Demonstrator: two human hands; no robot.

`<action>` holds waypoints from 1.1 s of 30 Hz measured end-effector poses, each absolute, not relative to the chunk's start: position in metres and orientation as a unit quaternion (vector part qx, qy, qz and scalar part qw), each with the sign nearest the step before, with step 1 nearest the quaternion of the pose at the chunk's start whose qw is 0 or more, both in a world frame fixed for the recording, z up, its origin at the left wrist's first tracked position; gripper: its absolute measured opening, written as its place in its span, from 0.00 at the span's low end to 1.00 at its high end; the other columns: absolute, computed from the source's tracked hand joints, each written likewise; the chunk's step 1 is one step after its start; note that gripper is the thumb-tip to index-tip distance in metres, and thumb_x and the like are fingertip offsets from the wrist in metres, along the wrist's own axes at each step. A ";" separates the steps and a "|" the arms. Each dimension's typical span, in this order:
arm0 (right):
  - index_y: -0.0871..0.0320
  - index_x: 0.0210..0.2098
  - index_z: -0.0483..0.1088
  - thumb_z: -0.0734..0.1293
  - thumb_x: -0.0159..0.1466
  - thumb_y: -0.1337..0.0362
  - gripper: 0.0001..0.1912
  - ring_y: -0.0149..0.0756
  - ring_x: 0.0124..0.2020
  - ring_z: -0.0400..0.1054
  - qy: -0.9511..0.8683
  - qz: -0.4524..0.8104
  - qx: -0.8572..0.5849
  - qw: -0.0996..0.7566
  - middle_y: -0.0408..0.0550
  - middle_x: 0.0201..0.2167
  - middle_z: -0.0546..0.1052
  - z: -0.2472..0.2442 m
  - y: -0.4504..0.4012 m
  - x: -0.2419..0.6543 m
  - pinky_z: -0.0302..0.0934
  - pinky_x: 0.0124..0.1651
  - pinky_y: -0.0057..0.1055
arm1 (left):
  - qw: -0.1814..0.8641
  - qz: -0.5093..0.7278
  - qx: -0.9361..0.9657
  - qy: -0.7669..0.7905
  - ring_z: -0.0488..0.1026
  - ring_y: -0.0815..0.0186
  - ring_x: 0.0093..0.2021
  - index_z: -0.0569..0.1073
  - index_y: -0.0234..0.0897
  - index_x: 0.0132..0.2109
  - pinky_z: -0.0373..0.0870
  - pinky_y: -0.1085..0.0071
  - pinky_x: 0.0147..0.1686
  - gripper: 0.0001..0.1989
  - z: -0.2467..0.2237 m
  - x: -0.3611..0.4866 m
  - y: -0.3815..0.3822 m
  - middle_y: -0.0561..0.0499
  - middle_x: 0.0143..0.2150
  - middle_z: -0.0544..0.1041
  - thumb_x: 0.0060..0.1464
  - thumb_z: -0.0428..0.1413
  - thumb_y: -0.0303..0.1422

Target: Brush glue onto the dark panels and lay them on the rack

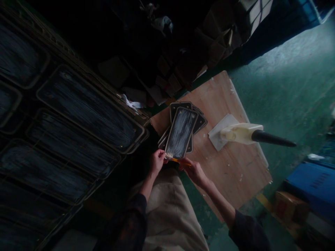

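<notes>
A dark rectangular plate (182, 129) with whitish streaks and a light rim lies tilted on top of several similar dark plates. My left hand (157, 162) is closed at its near left corner, fingers pinching the edge. My right hand (192, 170) is closed around the orange handle (176, 160) of a brush. The brush's pale bristles (169, 155) touch the near end of the top plate. To the right, a pale container (242, 133) with a long black handle or nozzle (273, 138) is on a white square piece (218, 141).
The wooden board (235, 174) bears the plates and container. At the left, large stacks of streaked dark plates (90, 108) rise close by. Cardboard pieces (167, 80) lie beyond the board in shadow. A blue box (314, 184) and a brown carton (290, 207) stand at the lower right.
</notes>
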State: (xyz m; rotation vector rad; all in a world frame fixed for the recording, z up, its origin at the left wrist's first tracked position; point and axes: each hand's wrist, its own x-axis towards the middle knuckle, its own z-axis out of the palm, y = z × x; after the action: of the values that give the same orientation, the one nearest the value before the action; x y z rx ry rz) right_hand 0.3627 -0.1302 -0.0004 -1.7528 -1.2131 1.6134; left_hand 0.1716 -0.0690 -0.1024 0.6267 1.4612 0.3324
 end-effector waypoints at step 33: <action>0.56 0.46 0.70 0.61 0.69 0.54 0.14 0.35 0.28 0.75 -0.367 0.472 -0.696 0.398 0.43 0.28 0.77 -0.023 -0.064 0.417 0.71 0.32 0.30 | 0.691 0.128 0.317 0.637 0.74 0.68 0.18 0.71 0.33 0.34 0.72 0.76 0.16 0.13 -0.096 0.175 -0.063 0.54 0.23 0.74 0.46 0.60 0.40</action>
State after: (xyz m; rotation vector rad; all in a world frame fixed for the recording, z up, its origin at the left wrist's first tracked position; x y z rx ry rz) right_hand 0.4175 -0.0642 -0.0230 -1.7622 -0.9302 1.1951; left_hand 0.1745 -0.0630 -0.0960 0.7079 1.4239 0.2852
